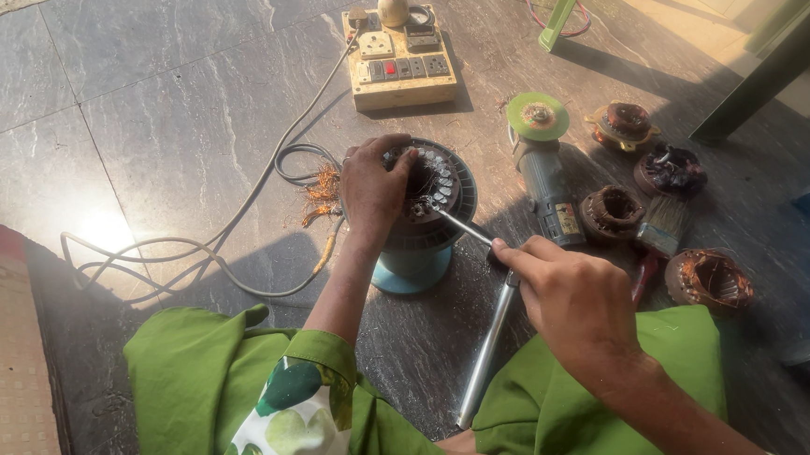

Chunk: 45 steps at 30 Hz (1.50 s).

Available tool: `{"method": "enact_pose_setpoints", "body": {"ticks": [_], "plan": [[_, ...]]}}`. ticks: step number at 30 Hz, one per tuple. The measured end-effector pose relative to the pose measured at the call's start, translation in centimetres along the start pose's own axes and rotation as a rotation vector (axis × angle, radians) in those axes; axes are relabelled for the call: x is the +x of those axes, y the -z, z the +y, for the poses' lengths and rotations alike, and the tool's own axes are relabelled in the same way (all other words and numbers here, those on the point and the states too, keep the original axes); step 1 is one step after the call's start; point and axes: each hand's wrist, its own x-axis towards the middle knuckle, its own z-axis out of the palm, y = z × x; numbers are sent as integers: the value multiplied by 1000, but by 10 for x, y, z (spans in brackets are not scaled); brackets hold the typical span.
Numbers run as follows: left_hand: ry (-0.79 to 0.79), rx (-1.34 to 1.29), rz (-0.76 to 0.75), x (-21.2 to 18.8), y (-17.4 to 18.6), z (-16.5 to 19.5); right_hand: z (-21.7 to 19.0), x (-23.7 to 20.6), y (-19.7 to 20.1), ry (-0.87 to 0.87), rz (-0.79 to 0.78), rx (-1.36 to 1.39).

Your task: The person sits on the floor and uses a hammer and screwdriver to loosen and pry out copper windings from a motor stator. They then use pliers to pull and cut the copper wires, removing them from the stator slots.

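A round motor stator (440, 186) with copper windings sits upright on a light blue stand (414, 272) on the stone floor. My left hand (374, 184) rests on its top left rim, fingers curled over the edge. My right hand (573, 297) grips a thin metal punch (466, 226) whose tip touches the stator's slots. A long silver rod (487, 349) lies under my right hand, slanting toward my lap. Loose copper wire scraps (320, 193) lie left of the stator.
A wooden switchboard (401, 61) with sockets stands behind, its grey cable (191, 250) looping left. An angle grinder (544, 167) with a green disc, several wound coils (612, 213) and a paintbrush (662, 224) lie to the right. A green stool leg (565, 7) stands at the back.
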Motion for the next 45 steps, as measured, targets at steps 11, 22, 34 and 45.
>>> {"method": "enact_pose_setpoints", "body": {"ticks": [11, 22, 34, 45], "plan": [[-5, -1, -5, 0, -6, 0, -5, 8, 6, 176, 5, -188], [-45, 14, -66, 4, -9, -6, 13, 19, 6, 95, -123, -35], [-53, 11, -52, 1, -3, 1, -16, 1, 0, 307, -57, -501], [-67, 11, -58, 3, -3, -3, 5, 20, 3, -24, -130, 235]]}}
